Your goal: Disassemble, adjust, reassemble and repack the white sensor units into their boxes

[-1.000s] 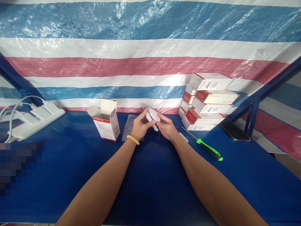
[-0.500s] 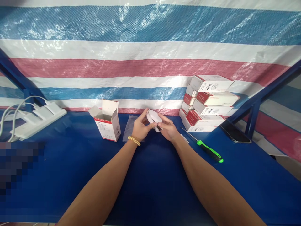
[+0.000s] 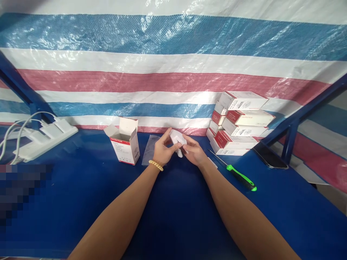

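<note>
Between my two hands is a small white plastic device housing [image 3: 178,137], held above the blue table. My left hand [image 3: 164,148] grips its left side, thumb across the near face. From the right, my right hand [image 3: 194,151] closes on the other side with its thumb near the left one. The fingers cover part of the housing. Behind my left wrist lies a clear plastic bag [image 3: 148,151]. Left of that stands a white and red detector box [image 3: 125,151] with its top flaps open.
A green and black screwdriver [image 3: 240,177] lies right of my right forearm. Behind it rises a stack of white and red boxes [image 3: 241,126]. A dark phone [image 3: 271,156] lies near the frame post. At the left is a white power strip [image 3: 46,141] with plugs and cables.
The housing has turned in my hands; the dark gap between its parts no longer shows. The whole scene sits slightly lower in the view.
</note>
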`<state>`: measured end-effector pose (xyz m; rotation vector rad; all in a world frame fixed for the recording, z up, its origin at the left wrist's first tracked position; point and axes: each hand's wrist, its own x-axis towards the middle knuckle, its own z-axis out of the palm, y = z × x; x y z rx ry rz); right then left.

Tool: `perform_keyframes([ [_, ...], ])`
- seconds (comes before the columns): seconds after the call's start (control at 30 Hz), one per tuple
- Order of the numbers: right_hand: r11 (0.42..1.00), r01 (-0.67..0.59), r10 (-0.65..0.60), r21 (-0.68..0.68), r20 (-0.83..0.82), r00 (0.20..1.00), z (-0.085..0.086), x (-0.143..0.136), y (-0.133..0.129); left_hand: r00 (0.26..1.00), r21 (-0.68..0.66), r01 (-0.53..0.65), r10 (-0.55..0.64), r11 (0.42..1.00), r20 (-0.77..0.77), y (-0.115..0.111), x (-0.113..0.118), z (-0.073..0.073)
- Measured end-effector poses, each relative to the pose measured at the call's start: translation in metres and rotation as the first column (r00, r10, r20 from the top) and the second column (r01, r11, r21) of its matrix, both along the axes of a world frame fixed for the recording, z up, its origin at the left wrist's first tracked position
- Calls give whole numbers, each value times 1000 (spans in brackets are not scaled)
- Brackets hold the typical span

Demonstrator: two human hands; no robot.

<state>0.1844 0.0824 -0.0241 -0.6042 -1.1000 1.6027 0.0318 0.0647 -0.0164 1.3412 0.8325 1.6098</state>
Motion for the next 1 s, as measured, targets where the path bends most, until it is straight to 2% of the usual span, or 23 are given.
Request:
perform_keyframes([
  [0.2, 999, -27, 27, 29, 2, 1000, 2, -1, -1, 993, -14, 20, -18, 1000, 113, -5, 5, 2],
  [0.4, 999, -23, 22, 37, 41, 999, 5, 0, -3, 993, -52, -13, 19, 999, 120, -6, 8, 2],
  [0.6, 1000, -31, 31, -4, -6, 999, 5, 1, -2, 994, -84, -17, 26, 996, 105, -4, 7, 3],
  [1.0, 1000, 0, 0, -14, -5, 1000, -1, 1, 1, 995, -61, -43, 48, 997, 82, -4, 6, 3],
])
